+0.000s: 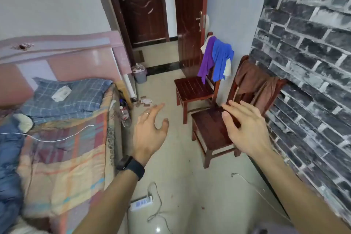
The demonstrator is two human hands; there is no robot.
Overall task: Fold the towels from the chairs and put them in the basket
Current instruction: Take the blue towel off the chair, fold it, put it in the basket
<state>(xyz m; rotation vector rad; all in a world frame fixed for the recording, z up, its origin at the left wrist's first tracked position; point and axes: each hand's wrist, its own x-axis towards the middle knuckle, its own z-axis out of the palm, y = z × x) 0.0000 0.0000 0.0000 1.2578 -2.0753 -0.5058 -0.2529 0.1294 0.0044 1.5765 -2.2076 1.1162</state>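
A person is standing beside a bed [62, 138] with the towel job not yet begun, as far as this view is showing. The left hand [150, 133], a dark watch on its wrist, is hovering over the floor [171, 157] with fingers spread and holding nothing. Beyond it, the far chair [193, 88] is carrying a purple towel [207, 59], a blue towel [221, 59] and a white cloth [228, 67], all hanging unfolded over its back. The right hand [247, 129] is reaching out above the seat of the near chair [207, 129], its fingers likewise open and empty, touching no fabric. Just past it, a brown towel [254, 81] is drooping in loose folds over that chair's back, in front of the brick wall [303, 62]. No towel is lying folded anywhere in view and no basket is showing, so where the pile is meant to go cannot be told from here. By that reckoning everything is waiting to be done: lifting each towel off the chairs, folding it and placing it in the basket. The right hand is sitting nearest the brown towel, probably making it the first pick.
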